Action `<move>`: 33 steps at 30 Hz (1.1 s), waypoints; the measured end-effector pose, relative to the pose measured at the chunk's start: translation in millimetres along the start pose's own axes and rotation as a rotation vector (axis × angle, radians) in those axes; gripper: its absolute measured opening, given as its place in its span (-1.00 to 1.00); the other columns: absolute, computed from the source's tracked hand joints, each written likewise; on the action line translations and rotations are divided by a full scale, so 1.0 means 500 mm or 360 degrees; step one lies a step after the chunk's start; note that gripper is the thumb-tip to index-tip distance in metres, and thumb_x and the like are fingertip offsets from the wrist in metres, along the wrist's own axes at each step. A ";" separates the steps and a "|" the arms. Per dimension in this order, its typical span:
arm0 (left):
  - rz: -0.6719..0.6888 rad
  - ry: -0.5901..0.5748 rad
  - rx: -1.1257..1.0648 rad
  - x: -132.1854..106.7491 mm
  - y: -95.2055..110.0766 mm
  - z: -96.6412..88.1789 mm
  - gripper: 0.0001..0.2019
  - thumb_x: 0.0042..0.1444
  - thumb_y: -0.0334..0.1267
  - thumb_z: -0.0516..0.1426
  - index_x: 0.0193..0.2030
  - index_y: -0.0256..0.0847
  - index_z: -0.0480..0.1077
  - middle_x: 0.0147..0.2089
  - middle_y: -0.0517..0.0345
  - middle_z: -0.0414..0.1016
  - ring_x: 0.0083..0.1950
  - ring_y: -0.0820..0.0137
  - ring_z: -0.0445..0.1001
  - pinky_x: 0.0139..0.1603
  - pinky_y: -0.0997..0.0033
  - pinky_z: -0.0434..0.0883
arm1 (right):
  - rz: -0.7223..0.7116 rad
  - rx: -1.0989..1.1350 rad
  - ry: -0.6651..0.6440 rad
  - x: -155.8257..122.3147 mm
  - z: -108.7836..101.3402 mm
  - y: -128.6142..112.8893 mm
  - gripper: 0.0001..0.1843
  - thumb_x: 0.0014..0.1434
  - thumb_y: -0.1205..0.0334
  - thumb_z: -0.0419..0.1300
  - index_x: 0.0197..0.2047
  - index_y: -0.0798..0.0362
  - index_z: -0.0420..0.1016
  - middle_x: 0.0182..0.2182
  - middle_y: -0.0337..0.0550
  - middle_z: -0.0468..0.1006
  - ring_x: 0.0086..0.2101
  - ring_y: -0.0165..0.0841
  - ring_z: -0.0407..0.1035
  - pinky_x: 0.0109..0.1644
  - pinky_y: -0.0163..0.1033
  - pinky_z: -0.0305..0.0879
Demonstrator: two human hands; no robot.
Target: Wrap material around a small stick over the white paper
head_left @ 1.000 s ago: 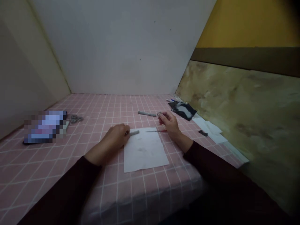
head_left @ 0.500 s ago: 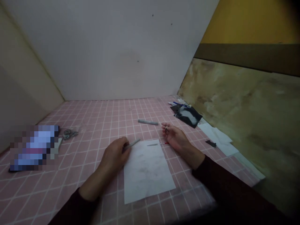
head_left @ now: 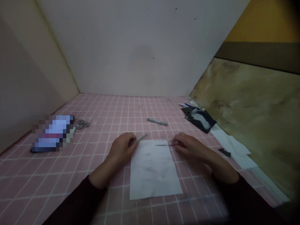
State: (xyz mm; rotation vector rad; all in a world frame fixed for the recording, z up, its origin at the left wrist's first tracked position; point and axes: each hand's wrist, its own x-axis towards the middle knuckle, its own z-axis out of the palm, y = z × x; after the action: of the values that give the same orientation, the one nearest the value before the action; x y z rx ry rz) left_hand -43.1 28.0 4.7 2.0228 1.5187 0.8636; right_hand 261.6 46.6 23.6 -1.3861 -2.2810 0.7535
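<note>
A white sheet of paper (head_left: 153, 168) lies on the pink grid-patterned table (head_left: 42, 175) in front of me. My left hand (head_left: 122, 148) rests at the sheet's upper left corner, fingers curled around a thin grey stick-like tool (head_left: 139, 139). My right hand (head_left: 189, 147) lies palm down at the sheet's upper right corner, its fingers closed on the red end of a slim metal-bladed tool (head_left: 164, 145) that lies across the top of the paper. A second grey stick (head_left: 157, 121) lies farther back on the table.
A blurred dark flat object (head_left: 52, 133) and small metal pieces (head_left: 82, 124) lie at the left. A black pouch (head_left: 199, 117) with pens, white papers (head_left: 232, 147) and a small black item (head_left: 224, 152) sit along the right wall. Walls close in behind and left.
My right hand has dropped from a raised, palm-up pose with a small item in its fingers to the slim tool on the paper. My left hand stayed on the grey stick. The view shifted.
</note>
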 end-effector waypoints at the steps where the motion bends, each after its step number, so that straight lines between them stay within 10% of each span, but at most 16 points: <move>1: -0.0001 0.0004 -0.0002 0.001 -0.001 0.000 -0.92 0.06 -0.30 0.10 -0.43 -0.20 0.29 -0.44 0.21 0.31 -0.39 0.39 0.25 -0.35 0.40 0.13 | -0.0028 -0.0230 -0.0095 -0.005 -0.002 0.003 -0.94 0.07 0.36 0.13 -0.34 0.04 0.39 -0.36 -0.18 0.40 -0.37 -0.36 0.26 -0.28 -0.26 0.11; 8: -0.0543 -0.0184 -0.1429 0.008 -0.011 0.008 -0.75 0.07 -0.13 0.19 -0.49 -0.25 0.35 -0.51 0.23 0.29 -0.49 0.51 0.22 -0.45 0.49 0.14 | -0.0085 -0.0740 -0.0422 -0.005 -0.018 0.001 -0.91 0.11 0.40 0.02 -0.36 0.06 0.30 -0.37 -0.12 0.44 -0.40 -0.35 0.31 -0.30 -0.26 0.15; 13: -0.0666 -0.0261 -0.1681 0.012 -0.012 -0.001 -0.74 0.09 -0.10 0.19 -0.28 -0.30 0.46 -0.35 0.07 0.47 -0.39 0.48 0.39 -0.31 0.46 0.32 | -0.0007 -0.0739 -0.0297 0.018 -0.055 0.047 -0.94 0.10 0.33 0.07 -0.35 0.03 0.35 -0.43 -0.17 0.47 -0.44 -0.34 0.32 -0.36 -0.26 0.11; 20: -0.0737 -0.0219 -0.1817 0.014 -0.008 -0.003 -0.78 0.06 -0.17 0.22 -0.27 -0.33 0.45 -0.34 0.07 0.49 -0.39 0.48 0.42 -0.31 0.45 0.36 | 0.0034 -0.0744 -0.0288 0.054 -0.060 0.110 -0.94 0.04 0.34 0.09 -0.42 0.04 0.37 -0.48 -0.13 0.48 -0.47 -0.33 0.31 -0.40 -0.24 0.08; 33: -0.0462 0.0258 -0.1287 0.024 0.005 0.000 -0.77 -0.01 -0.22 0.24 -0.22 -0.23 0.39 -0.40 0.26 0.30 -0.41 0.54 0.28 -0.40 0.56 0.22 | -0.0071 -0.0601 0.0074 0.209 -0.018 0.042 -0.86 0.01 0.23 0.24 -0.30 0.02 0.46 -0.41 -0.12 0.44 -0.47 -0.34 0.23 -0.40 -0.25 -0.02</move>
State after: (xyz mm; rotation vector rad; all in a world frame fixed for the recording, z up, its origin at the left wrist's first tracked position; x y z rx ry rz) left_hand -39.2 38.7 8.9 1.1453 1.2077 1.2730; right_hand 234.0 149.9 21.3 -1.4825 -2.4964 0.2794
